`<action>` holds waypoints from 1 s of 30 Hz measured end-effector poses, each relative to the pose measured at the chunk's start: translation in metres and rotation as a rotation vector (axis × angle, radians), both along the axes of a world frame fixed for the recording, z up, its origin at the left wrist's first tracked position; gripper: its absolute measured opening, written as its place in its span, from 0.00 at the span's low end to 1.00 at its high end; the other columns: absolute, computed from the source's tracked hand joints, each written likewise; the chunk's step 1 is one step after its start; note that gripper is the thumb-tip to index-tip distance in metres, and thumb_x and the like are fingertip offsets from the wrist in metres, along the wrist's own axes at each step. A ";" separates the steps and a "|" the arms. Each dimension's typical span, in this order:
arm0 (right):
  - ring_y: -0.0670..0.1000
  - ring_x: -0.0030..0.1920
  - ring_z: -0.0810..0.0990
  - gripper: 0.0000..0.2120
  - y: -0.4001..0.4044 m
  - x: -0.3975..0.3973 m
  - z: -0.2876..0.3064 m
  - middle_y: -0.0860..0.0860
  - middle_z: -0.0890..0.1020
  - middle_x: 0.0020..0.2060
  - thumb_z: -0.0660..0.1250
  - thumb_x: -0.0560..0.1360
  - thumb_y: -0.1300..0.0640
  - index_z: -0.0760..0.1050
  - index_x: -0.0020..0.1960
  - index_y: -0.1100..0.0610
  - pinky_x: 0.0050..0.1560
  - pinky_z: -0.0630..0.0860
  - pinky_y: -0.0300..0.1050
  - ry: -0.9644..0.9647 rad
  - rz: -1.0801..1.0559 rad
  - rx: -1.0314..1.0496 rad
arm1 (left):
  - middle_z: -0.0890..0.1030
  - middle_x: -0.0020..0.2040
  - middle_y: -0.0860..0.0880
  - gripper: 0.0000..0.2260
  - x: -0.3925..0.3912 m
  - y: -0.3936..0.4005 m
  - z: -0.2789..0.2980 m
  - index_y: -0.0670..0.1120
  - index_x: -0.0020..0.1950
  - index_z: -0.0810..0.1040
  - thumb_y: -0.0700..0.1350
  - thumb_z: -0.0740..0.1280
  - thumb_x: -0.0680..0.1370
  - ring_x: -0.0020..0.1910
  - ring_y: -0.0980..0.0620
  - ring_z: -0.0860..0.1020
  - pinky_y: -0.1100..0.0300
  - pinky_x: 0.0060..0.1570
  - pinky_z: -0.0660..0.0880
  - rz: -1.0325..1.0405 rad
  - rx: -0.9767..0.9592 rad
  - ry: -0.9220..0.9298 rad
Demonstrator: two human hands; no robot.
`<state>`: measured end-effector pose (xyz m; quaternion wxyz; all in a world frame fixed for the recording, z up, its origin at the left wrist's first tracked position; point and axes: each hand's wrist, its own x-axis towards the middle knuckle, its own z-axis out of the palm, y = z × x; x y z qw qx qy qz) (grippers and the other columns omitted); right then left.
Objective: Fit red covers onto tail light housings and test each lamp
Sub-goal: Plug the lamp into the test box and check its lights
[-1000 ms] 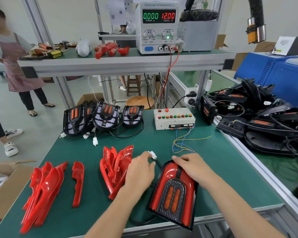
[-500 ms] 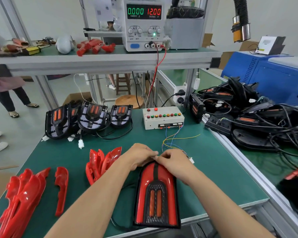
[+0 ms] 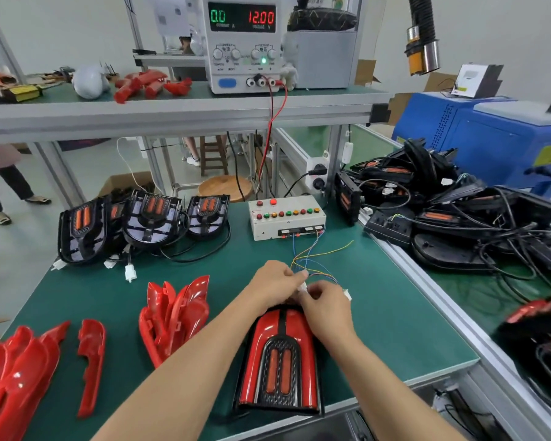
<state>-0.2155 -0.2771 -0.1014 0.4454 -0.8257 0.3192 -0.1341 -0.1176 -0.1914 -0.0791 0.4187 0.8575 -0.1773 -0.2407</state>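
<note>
Both my hands meet above the covered tail light on the counter: left hand and right hand each pinch a white connector between them.

A white push-button test box stands behind the red-covered tail lamp; loose red plastic covers lie left.

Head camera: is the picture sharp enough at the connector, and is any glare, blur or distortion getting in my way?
Head view: both hands, left hand and right hand, are reasonably sharp, but the small white plastic connector is mostly hidden between them; the glossy red plastic covers show glare spots; the bottom-right edge is smeared; the wide lens bows the grey aluminium shelf.
</note>
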 end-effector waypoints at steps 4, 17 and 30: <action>0.52 0.39 0.80 0.07 -0.008 -0.004 -0.004 0.48 0.83 0.34 0.69 0.76 0.56 0.81 0.39 0.53 0.37 0.72 0.42 -0.061 -0.074 0.105 | 0.84 0.47 0.44 0.22 -0.005 -0.007 0.013 0.44 0.46 0.79 0.62 0.61 0.82 0.50 0.40 0.82 0.51 0.49 0.78 0.065 0.288 -0.416; 0.52 0.34 0.82 0.05 -0.025 -0.047 -0.027 0.48 0.84 0.32 0.71 0.76 0.55 0.81 0.42 0.53 0.43 0.83 0.55 -0.212 -0.326 0.246 | 0.83 0.60 0.55 0.16 -0.009 -0.060 0.014 0.55 0.67 0.78 0.41 0.61 0.83 0.61 0.50 0.74 0.47 0.65 0.59 -0.689 0.371 -0.678; 0.45 0.35 0.81 0.05 -0.032 -0.055 -0.035 0.46 0.85 0.36 0.68 0.80 0.52 0.80 0.47 0.50 0.41 0.76 0.46 -0.332 -0.239 0.255 | 0.83 0.55 0.57 0.05 0.003 -0.045 0.012 0.55 0.54 0.82 0.53 0.68 0.81 0.63 0.57 0.77 0.33 0.76 0.35 -0.525 0.079 -0.464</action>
